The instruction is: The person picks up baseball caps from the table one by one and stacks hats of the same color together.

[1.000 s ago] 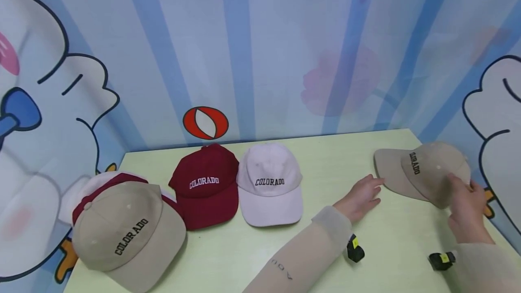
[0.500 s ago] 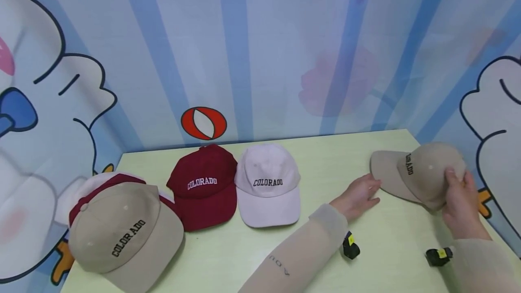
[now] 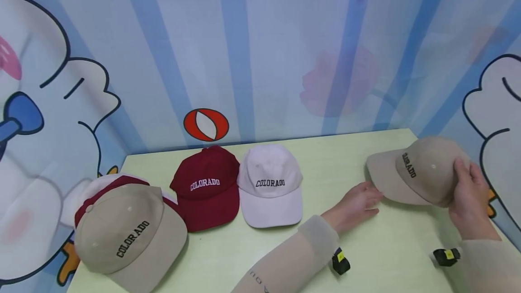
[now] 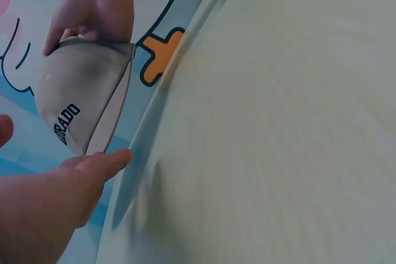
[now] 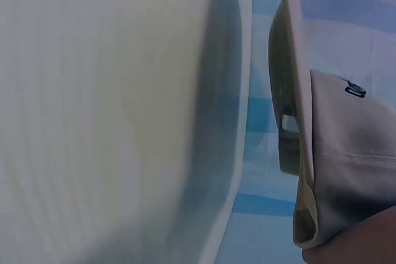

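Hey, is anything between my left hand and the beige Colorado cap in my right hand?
Nothing visible: your left hand is at the near edge of the brim, though touch is unclear, and your right hand holds the beige Colorado cap by its back.

Head view: held beige cap (image 3: 427, 173) is partly hiding R hand (image 3: 468, 196); whether L hand (image 3: 354, 205) is touching its brim: unclear. Stacked beige cap (image 3: 122, 229) is covering most of red cap (image 3: 101, 191) & white cap (image 3: 78, 197) under it; btm edge is cropping its brim & L sleeve (image 3: 286, 254). L-wrist view: start of held beige cap's wording is curving out of sight. R-wrist view: frame edge is cutting it off.
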The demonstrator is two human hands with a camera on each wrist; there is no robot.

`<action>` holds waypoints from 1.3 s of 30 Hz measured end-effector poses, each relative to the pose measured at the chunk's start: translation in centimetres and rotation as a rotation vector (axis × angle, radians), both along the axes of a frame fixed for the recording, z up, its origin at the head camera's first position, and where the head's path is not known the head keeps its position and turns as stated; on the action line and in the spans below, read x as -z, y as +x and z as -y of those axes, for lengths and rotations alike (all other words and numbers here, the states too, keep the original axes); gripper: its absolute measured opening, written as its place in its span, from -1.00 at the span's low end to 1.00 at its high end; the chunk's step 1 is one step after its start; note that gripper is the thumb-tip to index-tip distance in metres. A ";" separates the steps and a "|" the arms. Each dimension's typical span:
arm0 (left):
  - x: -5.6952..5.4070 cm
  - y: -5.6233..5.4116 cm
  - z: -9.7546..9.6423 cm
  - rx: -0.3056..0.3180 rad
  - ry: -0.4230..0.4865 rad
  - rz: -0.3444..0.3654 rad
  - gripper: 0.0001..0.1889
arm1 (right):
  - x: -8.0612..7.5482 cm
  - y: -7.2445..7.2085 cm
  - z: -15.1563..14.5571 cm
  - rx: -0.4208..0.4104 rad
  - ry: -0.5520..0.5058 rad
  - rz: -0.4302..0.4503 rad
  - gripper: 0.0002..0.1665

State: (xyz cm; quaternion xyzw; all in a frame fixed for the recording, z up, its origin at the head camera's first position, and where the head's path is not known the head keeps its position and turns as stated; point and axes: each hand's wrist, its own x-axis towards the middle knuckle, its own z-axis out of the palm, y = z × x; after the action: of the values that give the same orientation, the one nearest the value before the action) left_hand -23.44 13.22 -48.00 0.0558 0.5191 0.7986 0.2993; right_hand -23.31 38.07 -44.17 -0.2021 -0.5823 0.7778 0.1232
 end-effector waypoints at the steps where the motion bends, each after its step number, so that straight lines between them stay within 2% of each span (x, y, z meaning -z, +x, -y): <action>1: -0.1 0.3 0.3 0.015 -0.006 -0.007 -0.29 | -0.2 -0.1 0.0 0.003 0.012 0.012 -0.32; 5: -0.5 1.6 1.1 0.054 0.000 -0.029 -0.40 | -1.1 -0.1 0.5 0.013 0.024 0.027 -0.34; 8: -0.6 2.3 1.7 0.047 -0.003 -0.028 -0.50 | -1.5 0.0 0.9 -0.019 0.027 0.008 -0.36; 12: -0.9 2.8 2.7 -0.006 -0.077 -0.039 -0.53 | -1.7 0.0 1.4 -0.096 0.043 -0.050 -0.40; 17: -1.7 2.9 4.5 -0.140 -0.295 -0.130 -0.69 | -2.0 -0.1 2.0 -0.183 0.044 -0.141 -0.48; 20: -2.3 2.6 5.6 -0.225 -0.418 -0.190 -0.82 | -2.2 0.1 2.3 -0.240 0.036 -0.192 -0.56; 22: -2.8 2.3 6.3 -0.254 -0.462 -0.227 -0.84 | -2.3 0.1 2.6 -0.279 0.040 -0.222 -0.61; 27: -4.2 1.1 7.6 -0.281 -0.446 -0.311 -0.80 | -2.8 0.1 3.7 -0.372 0.039 -0.278 -0.71; 32: -5.2 -0.1 8.3 -0.328 -0.412 -0.383 -0.80 | -3.0 0.2 4.9 -0.475 0.064 -0.316 -0.71; 36: -5.9 -1.0 8.6 -0.355 -0.468 -0.499 -0.76 | -2.9 0.3 5.6 -0.558 0.115 -0.314 -0.69; 39: -6.3 -1.3 8.7 -0.351 -0.524 -0.577 -0.67 | -2.9 0.4 6.1 -0.625 0.137 -0.310 -0.66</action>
State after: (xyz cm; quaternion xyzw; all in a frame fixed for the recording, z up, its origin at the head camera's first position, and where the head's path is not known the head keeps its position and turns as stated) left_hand -24.79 4.49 -41.67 0.1097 0.7685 0.6303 0.0053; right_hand -22.95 32.02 -41.31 0.1151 -0.6413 0.7584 -0.0203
